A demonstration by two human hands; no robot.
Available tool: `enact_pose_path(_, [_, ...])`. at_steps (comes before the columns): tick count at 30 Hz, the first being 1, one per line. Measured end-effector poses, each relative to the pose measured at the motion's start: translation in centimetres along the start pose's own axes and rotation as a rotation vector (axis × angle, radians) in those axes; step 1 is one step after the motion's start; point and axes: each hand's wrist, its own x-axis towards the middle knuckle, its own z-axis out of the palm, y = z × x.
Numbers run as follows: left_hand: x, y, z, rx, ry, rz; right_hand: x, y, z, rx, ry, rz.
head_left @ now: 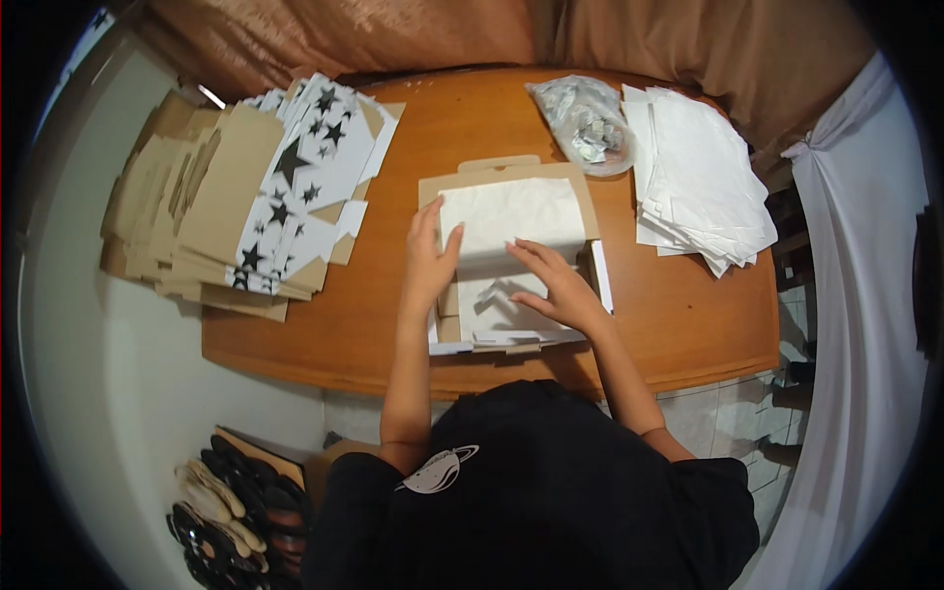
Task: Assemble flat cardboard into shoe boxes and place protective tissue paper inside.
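An open cardboard box (595, 280) stands at the front middle of the table, its brown lid (500, 169) folded back toward the far side. A sheet of white paper (511, 209) lines it, running from the lid down into the box. My left hand (431, 258) is at the paper's left edge, thumb and fingers apart. Over the fold of the paper hovers my right hand (556, 280), fingers spread, throwing a shadow into the box. Neither hand grips anything that I can see.
Flattened cardboard boxes (231, 187), some white with black stars, are piled at the left. A clear plastic bag (587, 123) with silvery contents lies at the back right, beside a stack of white paper sheets (698, 177). Several shoes (231, 511) sit on the floor, lower left.
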Motion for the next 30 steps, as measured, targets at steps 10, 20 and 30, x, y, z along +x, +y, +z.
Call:
enact_pose_path(10, [-2.8, -3.5, -2.4, -0.998, 0.037, -0.614, 0.2, 6.8, -1.7, 0.316, 0.394, 0.511])
enact_pose_path(20, [-1.2, -6.0, -1.8, -1.188, -0.022, -0.713, 1.2, 7.4, -3.4, 0.533, 0.292, 0.756])
enact_pose_path(30, [-0.8, -3.8, -0.4, -0.743, -0.121, -0.516, 0.1, 9.3, -3.4, 0.711, 0.317, 0.590])
